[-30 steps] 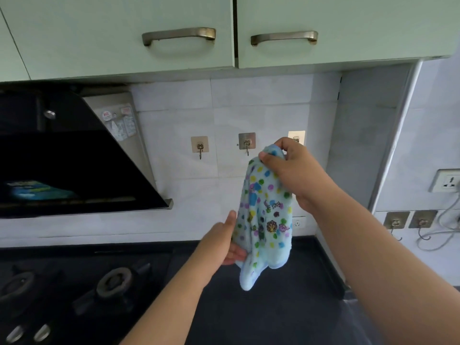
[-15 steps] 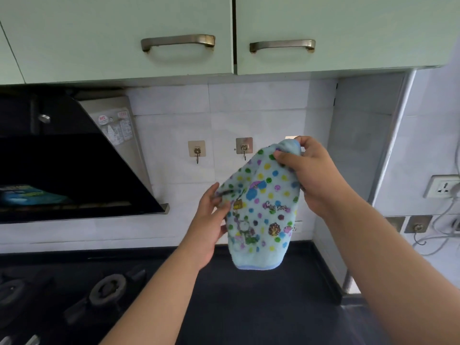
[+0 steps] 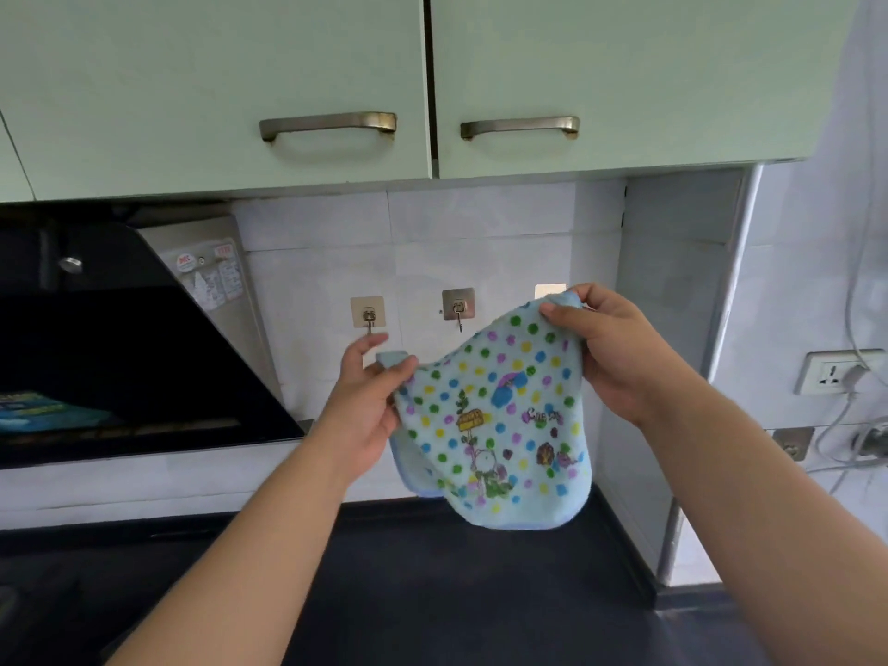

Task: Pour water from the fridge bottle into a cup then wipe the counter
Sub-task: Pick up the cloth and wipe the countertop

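Observation:
A light blue cloth (image 3: 499, 425) with coloured dots and small drawings hangs spread between my hands in front of the tiled wall. My right hand (image 3: 610, 348) pinches its upper right corner, just below the rightmost wall hook (image 3: 550, 290). My left hand (image 3: 370, 401) pinches the upper left corner, lower and to the left. The cloth's bottom edge hangs above the dark counter (image 3: 432, 593). No bottle or cup is in view.
Two more adhesive hooks (image 3: 367, 312) (image 3: 458, 305) sit on the tiles behind the cloth. A black range hood (image 3: 120, 358) juts out at left. Green cabinets (image 3: 336, 88) hang overhead. A socket with cables (image 3: 838, 372) is at right.
The cloth has been pulled open from a bunched hang into a spread sheet. My left hand rose and took its left corner; my right hand kept the top corner near the hook.

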Available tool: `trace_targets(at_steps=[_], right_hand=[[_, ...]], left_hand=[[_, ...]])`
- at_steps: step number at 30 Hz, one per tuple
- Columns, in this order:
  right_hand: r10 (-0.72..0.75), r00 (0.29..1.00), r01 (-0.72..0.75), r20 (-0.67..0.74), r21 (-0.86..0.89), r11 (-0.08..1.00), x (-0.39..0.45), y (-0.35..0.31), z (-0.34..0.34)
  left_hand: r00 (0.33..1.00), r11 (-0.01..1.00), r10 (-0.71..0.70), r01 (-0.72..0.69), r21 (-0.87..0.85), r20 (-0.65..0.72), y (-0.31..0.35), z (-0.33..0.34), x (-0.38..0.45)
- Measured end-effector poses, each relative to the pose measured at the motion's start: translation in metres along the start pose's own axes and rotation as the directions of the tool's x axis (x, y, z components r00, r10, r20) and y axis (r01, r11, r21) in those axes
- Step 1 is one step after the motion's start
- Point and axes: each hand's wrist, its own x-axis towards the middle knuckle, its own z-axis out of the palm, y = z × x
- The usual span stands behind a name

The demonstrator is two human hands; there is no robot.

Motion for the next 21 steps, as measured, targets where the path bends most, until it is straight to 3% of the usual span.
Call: trace_targets(at_steps=[2,6,10,13,16,21], right_hand=[[-0.021,0.999,0.019,-0.041,-0.064,0.998,0.005,-0.002,-0.005],[-0.103,0.987,0.096,-0.127,-0.059,0.994,0.015,-0.012,-0.011],[-0.231,0.955,0.231,-0.188,-0.023,0.973,0.03,-0.024,-0.01],[-0.284,0.951,0.288,-0.127,0.018,0.957,0.036,-0.035,-0.009],[-0.325,0.941,0.321,-0.094,-0.053,0.945,0.039,-0.042,-0.007],[-0.411,0.905,0.386,-0.108,-0.2,0.901,0.037,-0.038,0.006]], left_hand=[[0.995,0.989,0.056,-0.065,0.133,0.077,0.025,0.002,0.006],[0.96,0.885,0.26,-0.28,0.372,0.102,0.071,0.011,0.019],[0.853,0.633,0.475,-0.503,0.589,0.219,0.111,0.02,0.025],[0.765,0.49,0.595,-0.589,0.643,0.248,0.13,0.022,0.024],[0.757,0.561,0.623,-0.608,0.562,0.197,0.132,0.022,0.022],[0.846,0.806,0.529,-0.525,0.275,0.063,0.117,0.006,0.018]])
